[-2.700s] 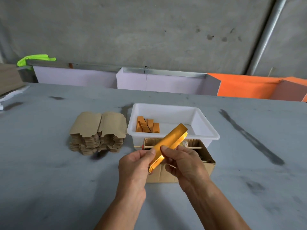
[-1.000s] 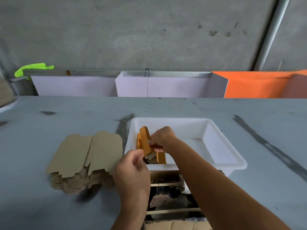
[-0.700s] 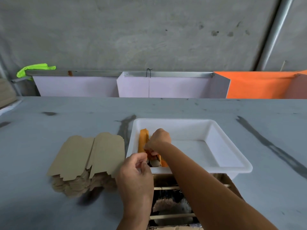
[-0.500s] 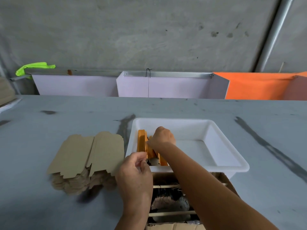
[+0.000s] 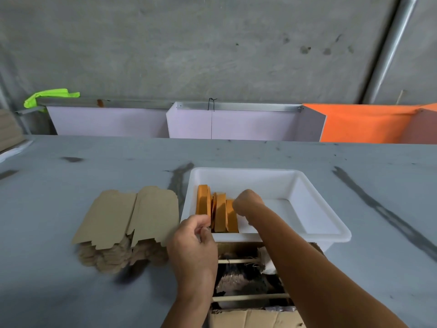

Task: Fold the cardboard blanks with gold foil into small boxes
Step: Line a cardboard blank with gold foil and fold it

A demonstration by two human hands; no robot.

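Several folded gold-foil boxes [image 5: 217,214] stand on edge in a row at the left end of the white plastic tub [image 5: 307,235]. My right hand [image 5: 248,205] is inside the tub against the right side of the row. Its knuckles face up and its curled fingers are hidden beneath. My left hand [image 5: 196,242] hovers at the tub's front left rim, with loosely curled fingers and thumb near the boxes' near ends, and nothing is visible in it. A stack of flat brown cardboard blanks [image 5: 127,221] lies left of the tub.
An open cardboard carton [image 5: 250,313] with wooden sticks across it sits just in front of the tub, under my forearms. White and orange panels [image 5: 236,124] stand along the table's far edge. The grey tabletop [image 5: 378,256] stretches to the right.
The gold piece I was folding in both hands has gone into the tub with my right hand. It now stands in the row, and my right hand has shifted to the right of it.
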